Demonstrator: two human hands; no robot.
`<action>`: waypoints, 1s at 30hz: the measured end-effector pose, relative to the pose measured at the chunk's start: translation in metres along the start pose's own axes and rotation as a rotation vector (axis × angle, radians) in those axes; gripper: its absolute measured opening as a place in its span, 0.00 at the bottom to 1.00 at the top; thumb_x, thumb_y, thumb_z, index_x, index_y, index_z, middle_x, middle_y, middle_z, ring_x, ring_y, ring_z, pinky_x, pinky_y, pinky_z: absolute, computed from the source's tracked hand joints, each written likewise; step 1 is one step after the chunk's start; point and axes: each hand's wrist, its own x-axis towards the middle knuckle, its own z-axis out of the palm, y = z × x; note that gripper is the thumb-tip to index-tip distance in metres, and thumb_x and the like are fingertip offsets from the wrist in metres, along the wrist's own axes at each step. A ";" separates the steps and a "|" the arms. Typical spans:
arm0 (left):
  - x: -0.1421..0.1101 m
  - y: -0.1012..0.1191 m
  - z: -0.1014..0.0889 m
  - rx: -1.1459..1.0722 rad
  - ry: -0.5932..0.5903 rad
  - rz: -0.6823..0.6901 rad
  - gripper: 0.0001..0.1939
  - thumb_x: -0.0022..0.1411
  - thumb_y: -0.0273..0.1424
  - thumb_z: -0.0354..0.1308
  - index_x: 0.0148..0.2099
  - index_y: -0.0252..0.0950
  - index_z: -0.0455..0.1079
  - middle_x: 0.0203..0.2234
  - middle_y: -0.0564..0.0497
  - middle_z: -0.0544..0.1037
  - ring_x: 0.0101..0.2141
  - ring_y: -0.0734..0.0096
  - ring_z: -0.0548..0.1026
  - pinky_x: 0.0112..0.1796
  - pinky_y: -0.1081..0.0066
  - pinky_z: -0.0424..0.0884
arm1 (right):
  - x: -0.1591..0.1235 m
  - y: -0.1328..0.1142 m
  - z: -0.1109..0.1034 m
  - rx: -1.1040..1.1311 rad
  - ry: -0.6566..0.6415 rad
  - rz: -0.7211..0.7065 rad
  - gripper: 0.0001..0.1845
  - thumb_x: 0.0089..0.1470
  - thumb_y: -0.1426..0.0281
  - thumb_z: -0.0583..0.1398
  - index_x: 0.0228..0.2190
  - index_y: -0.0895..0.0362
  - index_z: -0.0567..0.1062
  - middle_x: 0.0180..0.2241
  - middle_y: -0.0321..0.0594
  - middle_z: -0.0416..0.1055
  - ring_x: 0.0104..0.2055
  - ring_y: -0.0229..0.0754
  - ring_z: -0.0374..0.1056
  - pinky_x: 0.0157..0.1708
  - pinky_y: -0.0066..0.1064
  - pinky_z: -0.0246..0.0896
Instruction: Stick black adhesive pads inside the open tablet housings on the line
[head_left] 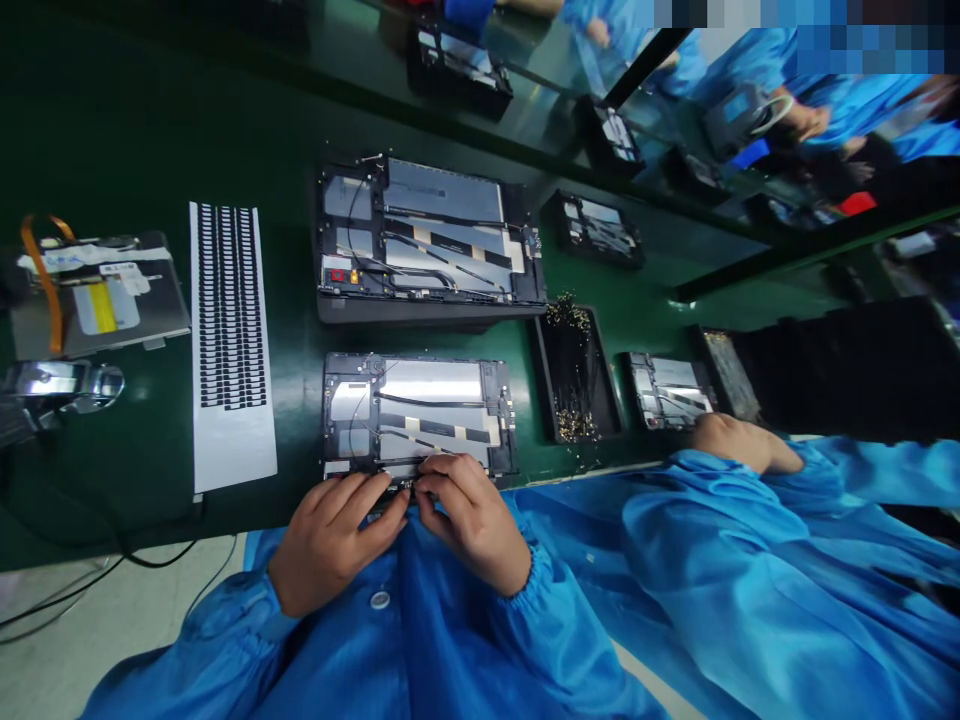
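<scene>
Beside device [429,384], tray [607,370] of wires [576,424]

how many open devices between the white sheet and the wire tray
2: near device, at the left hand and right hand; far device, beyond it. Any underneath would be hidden.

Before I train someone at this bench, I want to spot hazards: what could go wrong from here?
A small part could drop: the left hand and right hand meet at the near edge of their device, close to the edge of the table. Exposed cables cross that device, so a careless reach might catch one. Gold-tipped leads appear to stick out of the tray, so a passing sleeve might drag some out.
</scene>
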 end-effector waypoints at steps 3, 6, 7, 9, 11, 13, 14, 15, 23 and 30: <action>0.000 0.000 0.000 -0.003 -0.002 0.001 0.11 0.63 0.32 0.63 0.48 0.44 0.75 0.44 0.51 0.80 0.43 0.65 0.76 0.45 0.63 0.70 | 0.000 0.001 0.000 -0.008 -0.005 -0.013 0.09 0.61 0.77 0.59 0.43 0.54 0.73 0.41 0.46 0.74 0.44 0.45 0.71 0.42 0.39 0.72; -0.001 -0.001 0.001 -0.006 -0.014 0.002 0.12 0.63 0.32 0.63 0.49 0.44 0.75 0.45 0.50 0.80 0.43 0.63 0.76 0.45 0.62 0.70 | -0.005 0.000 0.002 -0.058 -0.020 -0.024 0.10 0.62 0.76 0.59 0.44 0.55 0.73 0.42 0.47 0.75 0.43 0.46 0.71 0.41 0.40 0.72; -0.002 -0.001 0.001 -0.007 -0.017 -0.001 0.12 0.63 0.32 0.63 0.50 0.44 0.75 0.45 0.50 0.80 0.43 0.63 0.76 0.45 0.62 0.70 | -0.008 0.000 0.003 -0.077 -0.023 -0.031 0.11 0.62 0.76 0.59 0.46 0.55 0.73 0.43 0.47 0.75 0.44 0.46 0.71 0.41 0.41 0.72; -0.003 0.000 0.001 -0.008 -0.022 -0.006 0.13 0.63 0.33 0.63 0.50 0.45 0.75 0.46 0.50 0.80 0.44 0.63 0.76 0.46 0.62 0.71 | -0.015 -0.001 0.006 -0.107 -0.017 -0.043 0.15 0.62 0.77 0.59 0.50 0.57 0.72 0.45 0.49 0.75 0.46 0.48 0.72 0.44 0.42 0.73; -0.005 0.000 0.000 -0.018 -0.013 -0.006 0.13 0.63 0.33 0.62 0.51 0.44 0.75 0.47 0.50 0.80 0.46 0.63 0.77 0.47 0.62 0.72 | -0.023 0.000 0.009 -0.121 0.000 -0.059 0.20 0.62 0.78 0.58 0.55 0.59 0.70 0.48 0.51 0.75 0.50 0.49 0.71 0.48 0.44 0.73; -0.009 0.000 -0.004 -0.055 0.012 -0.003 0.14 0.63 0.32 0.63 0.51 0.41 0.74 0.47 0.49 0.80 0.48 0.63 0.76 0.49 0.63 0.72 | -0.031 0.001 0.013 -0.138 0.005 -0.078 0.25 0.63 0.78 0.57 0.60 0.59 0.66 0.52 0.52 0.74 0.55 0.50 0.70 0.52 0.45 0.72; -0.012 0.000 -0.006 -0.082 0.028 -0.007 0.15 0.62 0.30 0.64 0.51 0.40 0.74 0.47 0.49 0.80 0.49 0.63 0.76 0.50 0.63 0.72 | -0.034 0.002 0.015 -0.150 -0.002 -0.094 0.26 0.63 0.78 0.56 0.62 0.59 0.64 0.53 0.52 0.73 0.57 0.50 0.69 0.54 0.45 0.72; -0.015 0.000 -0.009 -0.111 0.044 -0.011 0.15 0.61 0.29 0.64 0.51 0.39 0.74 0.46 0.48 0.80 0.50 0.63 0.76 0.52 0.63 0.72 | -0.037 0.002 0.016 -0.163 -0.011 -0.111 0.28 0.63 0.78 0.56 0.63 0.60 0.62 0.54 0.53 0.72 0.59 0.51 0.67 0.54 0.45 0.71; -0.059 -0.022 -0.052 -0.008 0.186 -0.265 0.16 0.59 0.22 0.64 0.49 0.37 0.74 0.43 0.46 0.79 0.48 0.63 0.76 0.51 0.60 0.72 | -0.034 -0.009 0.004 -0.007 -0.020 -0.008 0.25 0.62 0.77 0.57 0.60 0.54 0.68 0.54 0.51 0.70 0.57 0.52 0.68 0.50 0.47 0.72; -0.052 -0.083 -0.062 0.048 0.032 -0.542 0.20 0.68 0.25 0.52 0.60 0.39 0.64 0.55 0.47 0.75 0.59 0.61 0.68 0.61 0.53 0.61 | 0.099 -0.050 0.032 0.044 -0.204 -0.191 0.11 0.64 0.73 0.58 0.47 0.54 0.75 0.47 0.46 0.72 0.49 0.48 0.68 0.49 0.42 0.67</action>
